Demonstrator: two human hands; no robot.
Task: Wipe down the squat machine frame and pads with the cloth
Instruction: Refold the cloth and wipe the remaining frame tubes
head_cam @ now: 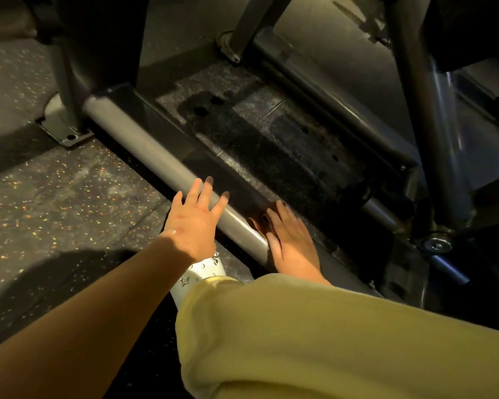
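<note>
squat machine frame point(144, 145) fills the upper and middle part of the frame, and its low grey bar runs from the upper left down to the lower centre, along the edge of the dark foot plate point(271, 145). both hands are at the lower end of this bar. left hand point(195, 223) lies over the bar with the fingers spread apart, flat, and holds nothing. right hand point(290, 240) is just beside the bar on the plate side, palm down, blurred; its fingers look close together, but i cannot tell if they are clamped on something. cloth is not clearly visible; a dark brownish patch point(260, 218) near the right fingertips may be it, or only shadow, i cannot say. yellow trouser leg point(314, 326) and a white shoe point(202, 273) cover the lower part of the picture, above the speckled floor point(55, 197).

i judge the step in hand is wiping the low bar and the plate edge. to do it well, the wiping hand should press flat and go along the length of the bar toward the upper left, also turning around the underside. the left hand can give support but should move away before the cloth arrives. the plate shows dark stains near the centre, which probably need a second pass.
</note>
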